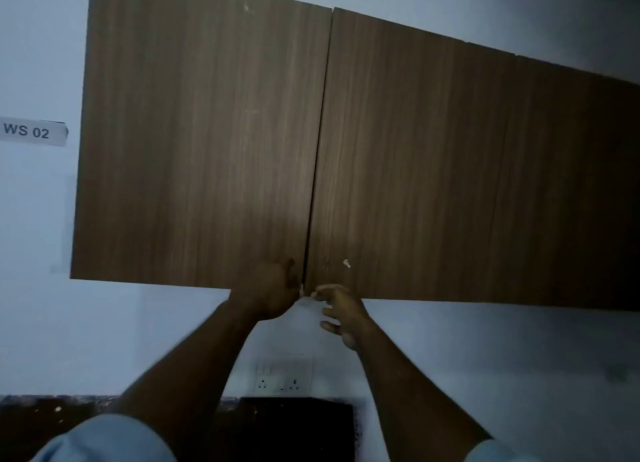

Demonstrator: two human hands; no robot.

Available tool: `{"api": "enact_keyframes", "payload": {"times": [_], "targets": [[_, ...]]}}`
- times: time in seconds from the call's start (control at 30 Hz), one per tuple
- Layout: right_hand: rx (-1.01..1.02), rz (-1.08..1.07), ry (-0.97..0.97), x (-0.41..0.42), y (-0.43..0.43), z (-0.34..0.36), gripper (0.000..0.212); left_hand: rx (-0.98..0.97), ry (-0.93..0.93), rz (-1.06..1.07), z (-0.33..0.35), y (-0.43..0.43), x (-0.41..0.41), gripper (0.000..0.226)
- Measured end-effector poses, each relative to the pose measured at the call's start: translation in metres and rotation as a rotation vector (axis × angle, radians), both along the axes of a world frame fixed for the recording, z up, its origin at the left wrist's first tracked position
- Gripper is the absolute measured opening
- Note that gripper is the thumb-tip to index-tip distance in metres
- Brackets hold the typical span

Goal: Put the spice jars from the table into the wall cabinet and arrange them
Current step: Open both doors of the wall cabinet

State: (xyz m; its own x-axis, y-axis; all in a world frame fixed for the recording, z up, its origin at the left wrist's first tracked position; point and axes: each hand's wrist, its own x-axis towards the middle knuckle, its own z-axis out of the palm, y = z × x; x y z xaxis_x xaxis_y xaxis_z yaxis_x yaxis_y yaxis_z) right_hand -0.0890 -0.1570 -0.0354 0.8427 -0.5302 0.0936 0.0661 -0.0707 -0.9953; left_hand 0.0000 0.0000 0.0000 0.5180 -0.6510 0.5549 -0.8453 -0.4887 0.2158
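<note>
The brown wood-grain wall cabinet fills the upper view, with its left door (201,143) and right door (415,170) both closed. My left hand (272,290) grips the bottom inner corner of the left door, fingers curled under its edge beside the centre gap. My right hand (341,311) is just below the bottom corner of the right door, fingers loosely curled, fingertips at the door's lower edge. No spice jars are in view.
A white wall label reading "WS 02" (33,131) hangs left of the cabinet. A socket plate (282,378) sits on the wall below my hands. A dark countertop (52,423) and a black panel (298,427) lie at the bottom.
</note>
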Motion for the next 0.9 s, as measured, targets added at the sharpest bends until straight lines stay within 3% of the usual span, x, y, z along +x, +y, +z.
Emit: {"api": "enact_keyframes", "payload": {"times": [0.1,0.23,0.5,0.63,0.73,0.9], "targets": [[0.150,0.035,-0.059,0.010,-0.001,-0.003,0.035,-0.099,0.044,-0.007,-0.002,-0.008,0.005,0.045],[0.321,0.031,-0.151,0.015,-0.002,-0.010,0.031,-0.135,0.067,-0.029,-0.007,-0.017,0.005,0.044],[0.334,-0.179,-0.274,-0.026,0.025,-0.017,0.048,-0.396,0.340,-0.314,-0.009,-0.024,-0.033,0.031],[0.371,-0.338,-0.360,-0.070,0.044,-0.022,0.041,-0.586,0.454,-0.461,-0.010,-0.019,-0.073,0.033],[0.366,-0.473,-0.440,-0.110,0.054,-0.026,0.027,-0.537,0.532,-0.600,-0.010,-0.019,-0.106,0.023],[0.366,-0.665,-0.464,-0.182,0.054,-0.030,0.033,-0.451,0.630,-0.829,-0.017,-0.038,-0.169,0.025]]}}
